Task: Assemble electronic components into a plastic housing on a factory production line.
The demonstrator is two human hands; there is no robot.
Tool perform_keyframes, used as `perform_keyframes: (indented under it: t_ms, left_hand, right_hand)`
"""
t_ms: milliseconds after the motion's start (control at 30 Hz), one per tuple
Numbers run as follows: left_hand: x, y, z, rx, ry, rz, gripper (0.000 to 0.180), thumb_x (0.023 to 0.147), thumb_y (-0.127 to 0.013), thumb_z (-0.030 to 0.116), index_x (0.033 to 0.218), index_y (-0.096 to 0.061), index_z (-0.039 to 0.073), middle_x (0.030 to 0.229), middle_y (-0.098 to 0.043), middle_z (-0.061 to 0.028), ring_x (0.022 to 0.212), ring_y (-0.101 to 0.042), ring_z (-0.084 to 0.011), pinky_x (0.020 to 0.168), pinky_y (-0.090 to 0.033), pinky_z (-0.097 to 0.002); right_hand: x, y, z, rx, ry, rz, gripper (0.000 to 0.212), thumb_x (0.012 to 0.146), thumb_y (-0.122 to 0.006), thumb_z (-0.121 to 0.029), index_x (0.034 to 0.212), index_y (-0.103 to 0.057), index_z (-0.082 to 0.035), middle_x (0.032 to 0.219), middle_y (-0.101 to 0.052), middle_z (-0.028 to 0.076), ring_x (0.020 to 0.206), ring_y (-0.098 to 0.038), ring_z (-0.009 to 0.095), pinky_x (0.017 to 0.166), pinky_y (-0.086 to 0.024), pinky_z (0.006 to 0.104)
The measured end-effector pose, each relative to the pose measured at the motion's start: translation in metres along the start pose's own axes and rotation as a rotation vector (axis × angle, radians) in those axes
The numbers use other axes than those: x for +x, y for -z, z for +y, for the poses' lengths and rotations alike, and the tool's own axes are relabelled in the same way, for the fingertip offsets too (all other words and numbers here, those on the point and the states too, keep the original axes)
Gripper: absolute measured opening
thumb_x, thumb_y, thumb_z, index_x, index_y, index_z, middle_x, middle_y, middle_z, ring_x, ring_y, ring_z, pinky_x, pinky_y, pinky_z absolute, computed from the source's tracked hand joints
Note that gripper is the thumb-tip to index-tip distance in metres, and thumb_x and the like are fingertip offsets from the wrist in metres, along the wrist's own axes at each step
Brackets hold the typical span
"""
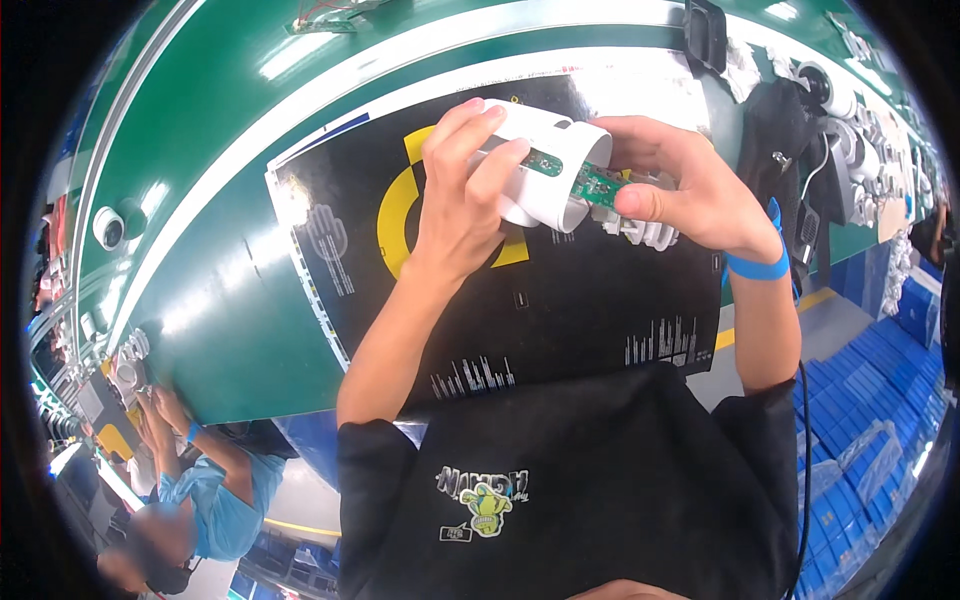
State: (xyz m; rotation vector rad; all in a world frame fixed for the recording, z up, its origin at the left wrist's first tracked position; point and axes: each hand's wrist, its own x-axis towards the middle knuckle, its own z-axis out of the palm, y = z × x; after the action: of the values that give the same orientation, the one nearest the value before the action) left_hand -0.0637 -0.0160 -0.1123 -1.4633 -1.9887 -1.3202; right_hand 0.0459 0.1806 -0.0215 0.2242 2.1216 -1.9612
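Clasping white cylinder (545,196): left hand (458,205); right hand (695,195), at open end, pinching green circuit board (597,187).

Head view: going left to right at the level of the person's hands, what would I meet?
Round white device → left hand → white housing → right hand → blue wristband.

Green PCB (597,187) is partly hidden (w/in white cyl. housing (542,199)) & co-worker's head (162,533) is blurred.

White housing (542,197) — green circuit board (597,188) — yellow arc (393,222) on black mat (590,300), blue wristband (758,267)
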Motion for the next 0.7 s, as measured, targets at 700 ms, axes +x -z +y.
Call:
perform_keyframes:
  t_ms: [700]
  left_hand:
    - [-0.007, -0.006, 0.013, -0.113, -0.002, 0.016, 0.069, 0.059, -0.074, -0.001, 0.118, -0.047, 0.021, 0.122, -0.043, -0.0124, 0.114, -0.045, -0.0357, 0.090, -0.046, -0.0443]
  right_hand:
    - [0.002, -0.007, -0.016, -0.112, -0.111, 0.081, 0.060, 0.067, -0.083, -0.026, 0.110, -0.052, 0.004, 0.088, -0.066, 0.012, 0.079, -0.063, 0.016, 0.070, -0.050, 0.0284]
